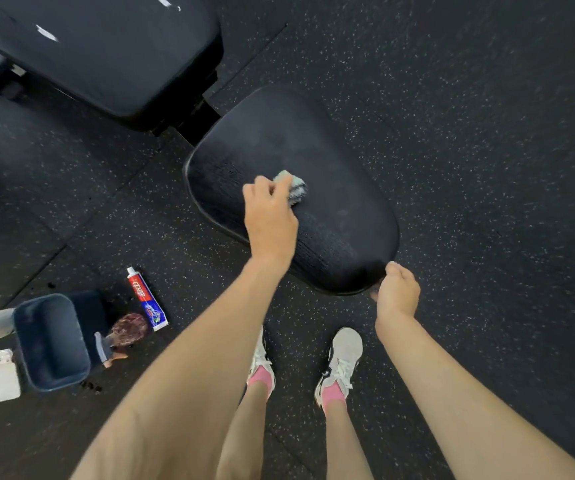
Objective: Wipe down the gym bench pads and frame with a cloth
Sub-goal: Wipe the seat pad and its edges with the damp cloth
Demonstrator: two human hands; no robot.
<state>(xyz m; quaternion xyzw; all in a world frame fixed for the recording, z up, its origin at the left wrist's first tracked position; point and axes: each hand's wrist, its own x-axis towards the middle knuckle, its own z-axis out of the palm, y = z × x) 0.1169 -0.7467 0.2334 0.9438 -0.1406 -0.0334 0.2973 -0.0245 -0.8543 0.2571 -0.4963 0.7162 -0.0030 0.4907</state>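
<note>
The black seat pad [331, 174] of the gym bench lies in the middle of the view, with the larger back pad [113, 53] beyond it at the upper left. My left hand [268, 216] grips a bunched pale green-grey cloth [293, 187] and holds it against the seat pad's left half. My right hand [397, 289] curls its fingers round the near corner of the seat pad. A dark piece of frame [197, 121] joins the two pads.
On the speckled rubber floor [469, 133] at the left stand a dark blue bin [50, 341], a toothpaste tube [147, 299], a brush with a reddish scrubber [123, 336] and a white phone [2, 374]. My feet in pale trainers [341, 362] stand before the seat.
</note>
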